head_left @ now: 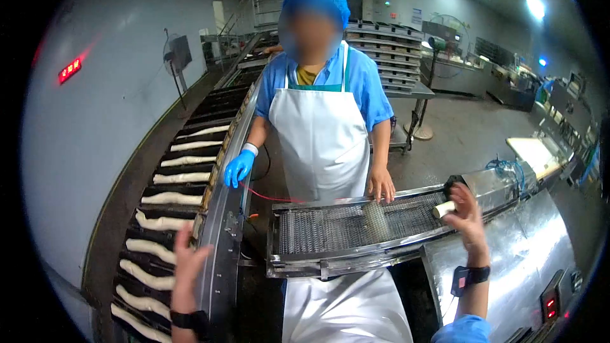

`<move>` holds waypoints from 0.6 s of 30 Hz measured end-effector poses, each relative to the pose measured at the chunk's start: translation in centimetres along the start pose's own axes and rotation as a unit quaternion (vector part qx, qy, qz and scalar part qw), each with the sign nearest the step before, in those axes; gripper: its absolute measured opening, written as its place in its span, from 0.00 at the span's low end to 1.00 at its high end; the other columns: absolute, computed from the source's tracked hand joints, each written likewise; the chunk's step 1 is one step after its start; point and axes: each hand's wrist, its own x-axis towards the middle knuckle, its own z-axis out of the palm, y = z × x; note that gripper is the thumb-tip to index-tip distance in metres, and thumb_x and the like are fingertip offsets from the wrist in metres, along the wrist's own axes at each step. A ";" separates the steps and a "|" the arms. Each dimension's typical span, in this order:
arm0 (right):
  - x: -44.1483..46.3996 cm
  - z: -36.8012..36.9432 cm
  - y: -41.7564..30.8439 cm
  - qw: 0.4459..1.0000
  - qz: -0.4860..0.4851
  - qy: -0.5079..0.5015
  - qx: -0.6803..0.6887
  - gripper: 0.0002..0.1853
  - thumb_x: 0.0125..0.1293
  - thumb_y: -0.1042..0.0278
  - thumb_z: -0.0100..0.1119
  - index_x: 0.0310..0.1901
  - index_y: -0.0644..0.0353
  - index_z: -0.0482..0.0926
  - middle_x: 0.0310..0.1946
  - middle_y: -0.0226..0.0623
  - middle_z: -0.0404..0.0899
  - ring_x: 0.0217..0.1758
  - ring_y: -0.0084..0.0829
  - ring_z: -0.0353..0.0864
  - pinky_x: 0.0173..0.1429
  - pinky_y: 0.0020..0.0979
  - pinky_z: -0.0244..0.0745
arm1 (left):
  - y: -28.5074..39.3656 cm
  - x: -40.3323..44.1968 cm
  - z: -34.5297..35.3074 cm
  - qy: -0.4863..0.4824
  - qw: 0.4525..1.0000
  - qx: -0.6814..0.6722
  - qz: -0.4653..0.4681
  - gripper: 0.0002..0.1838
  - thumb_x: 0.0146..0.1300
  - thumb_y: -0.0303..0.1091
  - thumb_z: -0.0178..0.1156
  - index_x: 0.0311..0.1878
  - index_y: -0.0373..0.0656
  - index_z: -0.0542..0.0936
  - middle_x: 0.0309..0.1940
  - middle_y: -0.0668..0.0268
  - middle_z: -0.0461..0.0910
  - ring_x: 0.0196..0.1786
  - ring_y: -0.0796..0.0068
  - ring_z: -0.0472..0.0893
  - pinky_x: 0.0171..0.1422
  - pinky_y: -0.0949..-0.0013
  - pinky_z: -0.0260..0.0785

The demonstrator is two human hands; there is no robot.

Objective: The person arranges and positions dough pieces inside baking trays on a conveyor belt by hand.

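My left hand (189, 263) is raised over the edge of the tray line, fingers apart, holding nothing. Long strips of pale dough (170, 198) lie in dark trays (141, 255) beside and beyond it. My right hand (469, 219) hovers at the right end of a metal mesh conveyor (330, 225), its fingers spread. A short, thick dough piece (443, 209) is on the mesh right beside its thumb and fingers; whether they touch I cannot tell.
Across the mesh conveyor stands a co-worker in a white apron (318, 140), one blue-gloved hand (239, 167) by the tray line, the bare hand (381, 184) at the conveyor's rim. Stacked trays (384, 54) stand behind. A steel housing (508, 260) is at my right.
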 end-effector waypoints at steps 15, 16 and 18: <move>-5.2 -4.7 -4.0 0.975 -0.073 0.211 -0.012 0.62 0.37 0.54 0.80 0.75 0.49 0.51 0.75 0.48 0.49 0.79 0.45 0.45 0.75 0.56 0.47 | 8.2 3.5 8.7 -0.091 0.979 0.043 0.177 0.56 0.45 0.26 0.70 0.77 0.51 0.49 0.77 0.59 0.46 0.79 0.57 0.43 0.77 0.40 0.32; -5.7 -5.2 -4.4 0.964 -0.089 0.249 -0.027 0.63 0.36 0.51 0.80 0.75 0.49 0.51 0.74 0.48 0.49 0.79 0.46 0.44 0.75 0.57 0.46 | 8.4 3.5 7.9 -0.038 0.979 0.051 0.193 0.53 0.48 0.27 0.68 0.77 0.51 0.49 0.77 0.58 0.45 0.79 0.57 0.41 0.77 0.41 0.31; -5.9 -5.9 -4.4 0.957 -0.097 0.268 -0.049 0.64 0.34 0.46 0.79 0.75 0.49 0.51 0.74 0.48 0.50 0.79 0.47 0.43 0.75 0.57 0.46 | 8.1 3.9 6.6 0.039 0.980 0.043 0.192 0.50 0.51 0.26 0.65 0.77 0.50 0.50 0.77 0.59 0.45 0.79 0.58 0.40 0.77 0.41 0.32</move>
